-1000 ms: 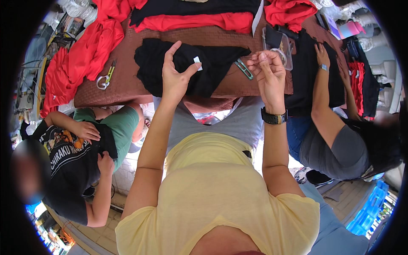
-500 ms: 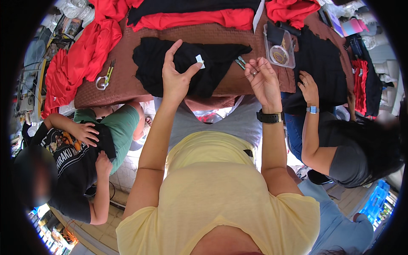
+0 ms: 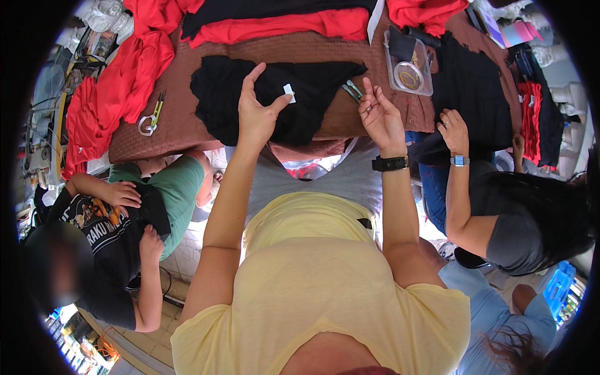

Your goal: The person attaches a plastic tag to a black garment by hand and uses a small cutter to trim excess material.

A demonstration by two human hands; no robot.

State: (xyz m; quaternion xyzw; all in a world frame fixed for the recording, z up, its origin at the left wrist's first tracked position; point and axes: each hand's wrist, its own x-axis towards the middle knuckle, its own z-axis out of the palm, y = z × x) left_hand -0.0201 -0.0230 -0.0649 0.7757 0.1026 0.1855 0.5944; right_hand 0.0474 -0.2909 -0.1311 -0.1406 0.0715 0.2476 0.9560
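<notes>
My left hand (image 3: 257,115) is over a piece of black cloth (image 3: 215,94) on the table. Its thumb presses on a small white tag (image 3: 288,92), with a tiny light-coloured spot at the thumb tip; the index finger points up and away, and the other fingers are hidden behind. To the right, my right hand (image 3: 384,123) is raised off the cloth with thumb and fingertips pinched together. Whatever is in that pinch is too small to make out. Just beyond its fingers lies a pair of small green-handled snips (image 3: 352,90).
A clear plastic box (image 3: 427,80) with a gold-coloured spool stands at right. Scissors (image 3: 156,114) and red cloth (image 3: 119,81) lie at left; folded red and black cloth is at the back. People sit on both sides; the right one's hand (image 3: 453,130) rests on black cloth.
My right hand has turned, its fingers now pointing more upward and slightly left. My left hand keeps its grip on the white tag. The whole view has shifted slightly.
</notes>
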